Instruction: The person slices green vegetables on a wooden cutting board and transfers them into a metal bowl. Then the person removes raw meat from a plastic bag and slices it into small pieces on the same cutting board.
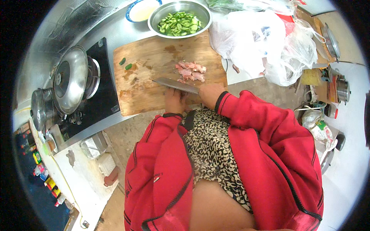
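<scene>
My right hand [212, 93] is closed around the handle end of a kitchen cleaver [176, 84], whose blade extends leftward over the near part of a wooden cutting board [147, 95]. Just below the blade is my left hand [174, 101], its fingers partly hidden by the blade; whether it holds something cannot be told. Pieces of raw meat [190, 71] lie on the board beyond the cleaver. Two green slices [128, 67] rest near the board's left side. A steel bowl [204, 27] of sliced green vegetable stands at the far edge.
Left of the board, a wok with a domed metal lid [70, 80] sits on a black gas stove [107, 86], beside a lidded pot [39, 109]. A blue-rimmed plate [129, 16] stands at the back. White plastic bags [248, 37] crowd the right side of the counter.
</scene>
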A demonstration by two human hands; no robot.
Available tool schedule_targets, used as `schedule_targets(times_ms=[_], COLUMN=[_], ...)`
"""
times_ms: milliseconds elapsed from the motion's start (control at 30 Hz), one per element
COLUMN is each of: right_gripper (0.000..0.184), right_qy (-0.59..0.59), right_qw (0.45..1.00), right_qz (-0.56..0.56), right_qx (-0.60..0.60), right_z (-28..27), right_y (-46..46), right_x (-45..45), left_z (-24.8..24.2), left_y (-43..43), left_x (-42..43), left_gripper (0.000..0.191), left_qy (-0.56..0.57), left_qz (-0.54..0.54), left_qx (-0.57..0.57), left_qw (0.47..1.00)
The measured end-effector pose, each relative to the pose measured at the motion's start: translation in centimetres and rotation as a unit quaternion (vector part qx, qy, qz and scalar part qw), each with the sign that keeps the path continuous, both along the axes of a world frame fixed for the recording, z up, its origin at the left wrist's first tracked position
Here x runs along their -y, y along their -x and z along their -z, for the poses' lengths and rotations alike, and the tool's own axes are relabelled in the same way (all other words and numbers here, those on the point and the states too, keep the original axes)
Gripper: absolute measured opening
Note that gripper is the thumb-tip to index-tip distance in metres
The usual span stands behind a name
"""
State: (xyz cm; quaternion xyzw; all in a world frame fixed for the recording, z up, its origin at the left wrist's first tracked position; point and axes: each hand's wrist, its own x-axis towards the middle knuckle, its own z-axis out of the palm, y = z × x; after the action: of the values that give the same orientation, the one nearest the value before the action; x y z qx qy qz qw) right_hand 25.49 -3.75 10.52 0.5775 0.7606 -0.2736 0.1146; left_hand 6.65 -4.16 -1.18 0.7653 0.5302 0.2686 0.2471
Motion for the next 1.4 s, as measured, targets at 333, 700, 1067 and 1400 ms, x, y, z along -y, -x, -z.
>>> schedule_targets(times_ms=[333, 700, 1067, 1400], right_gripper=[0.014, 0.022, 0.033, 0.028], right_qy=[-0.048, -0.001, 0.016, -0.048], right_qw=[0.998, 0.995, 0.999, 0.999], right_qz=[0.030, -0.103, 0.025, -0.016], right_qx=[-0.012, -0.007, -0.038, -0.009], right_z=[1.2, 0.4, 4.3, 2.5], right_y=[0.8, -0.7, 1.3, 2.9], right_x=[0.9, -4.2, -0.8, -1.9], left_z=[-1.2, -1.5, -0.7, 0.8], left_y=[-1.0, -1.4, -1.0, -0.7], left_x=[0.3, -2.0, -1.0, -0.7], left_gripper=[0.044, 0.051, 0.053, 0.049], left_qy=[0.046, 0.131, 0.064, 0.045], left_qz=[-0.134, -0.135, -0.136, -0.139], left_qx=[0.036, -0.091, -0.091, -0.016], left_qw=[0.989, 0.978, 0.984, 0.989])
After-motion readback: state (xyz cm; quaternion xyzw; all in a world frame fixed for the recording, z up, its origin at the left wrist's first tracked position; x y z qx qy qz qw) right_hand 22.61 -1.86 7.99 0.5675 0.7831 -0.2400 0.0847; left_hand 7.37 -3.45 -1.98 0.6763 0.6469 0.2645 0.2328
